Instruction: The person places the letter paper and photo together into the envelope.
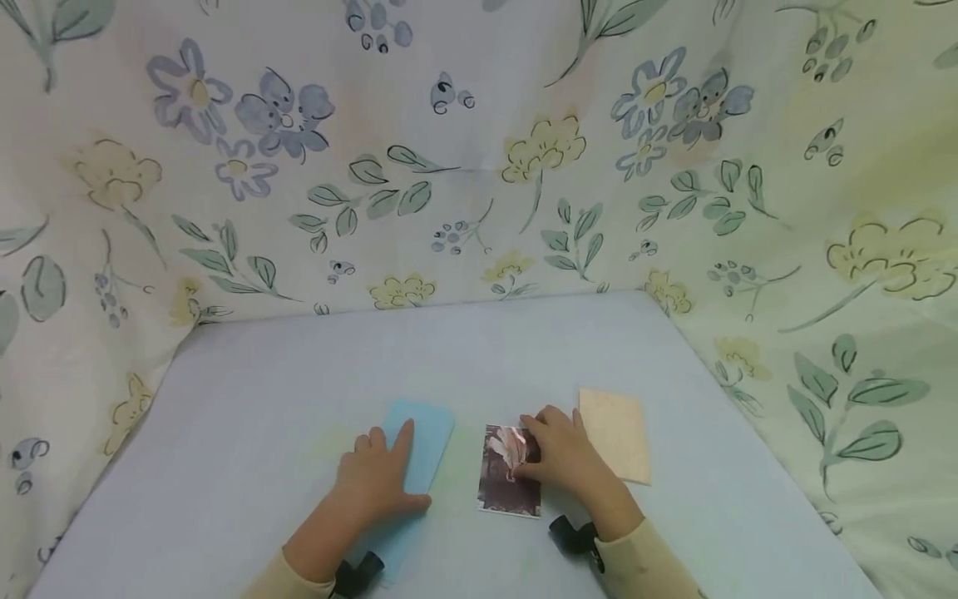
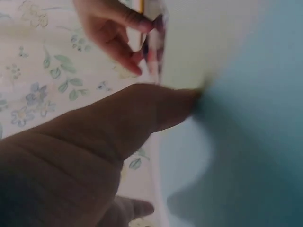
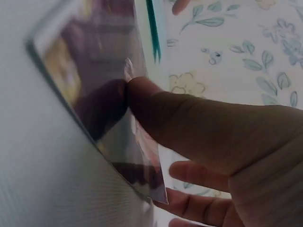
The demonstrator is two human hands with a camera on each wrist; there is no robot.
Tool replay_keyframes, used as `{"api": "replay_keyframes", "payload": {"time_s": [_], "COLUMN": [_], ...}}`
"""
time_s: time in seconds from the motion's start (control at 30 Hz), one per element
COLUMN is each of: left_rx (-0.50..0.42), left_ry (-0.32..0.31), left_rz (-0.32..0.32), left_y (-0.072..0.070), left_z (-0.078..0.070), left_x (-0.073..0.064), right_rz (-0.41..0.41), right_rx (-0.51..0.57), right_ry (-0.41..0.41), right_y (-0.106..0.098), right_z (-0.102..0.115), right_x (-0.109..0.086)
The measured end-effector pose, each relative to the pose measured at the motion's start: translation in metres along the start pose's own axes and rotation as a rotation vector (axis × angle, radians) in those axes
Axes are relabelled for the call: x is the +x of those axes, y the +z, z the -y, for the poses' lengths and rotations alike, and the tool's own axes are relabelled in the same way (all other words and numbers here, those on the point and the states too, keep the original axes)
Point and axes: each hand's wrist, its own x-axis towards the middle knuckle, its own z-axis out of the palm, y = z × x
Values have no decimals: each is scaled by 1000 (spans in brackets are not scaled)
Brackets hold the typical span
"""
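My left hand lies spread over a light-blue rectangular sheet, index finger stretched along it and thumb out at its right edge. In the left wrist view that thumb reaches over the blue surface. To the right, my right hand holds a glossy picture card, dark with a pale pinkish figure. Its thumb presses on the card's shiny face, while a fingertip sits at the card's edge. The left part of the blue sheet is hidden under my left hand.
A thin pale wood-coloured board lies just right of my right hand. The table has a whitish cover. Flower-patterned cloth rises along its back and both sides. Each wrist wears a small black camera.
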Motion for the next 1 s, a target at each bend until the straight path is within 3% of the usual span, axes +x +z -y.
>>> {"api": "replay_keyframes", "payload": {"time_s": [0.2,0.47,0.8,1.0], "left_rx": [-63,-124,-123,-90], "left_ry": [116,172,196,188], "left_rz": [98,186,149,115], "left_y": [-13,-15,-10,-12], "left_z": [10,21,25,24], "left_x": [-9,-8,-7,-6], "right_rz": [-21,-49,-53,-45], "right_rx": [-26,-16,15,51], "right_ry": [7,14,63,68], "right_y": [-6,-10,-3,-12], "right_z": [1,-1,-7,-4], "right_x": [-7,-5,-4,-6]}}
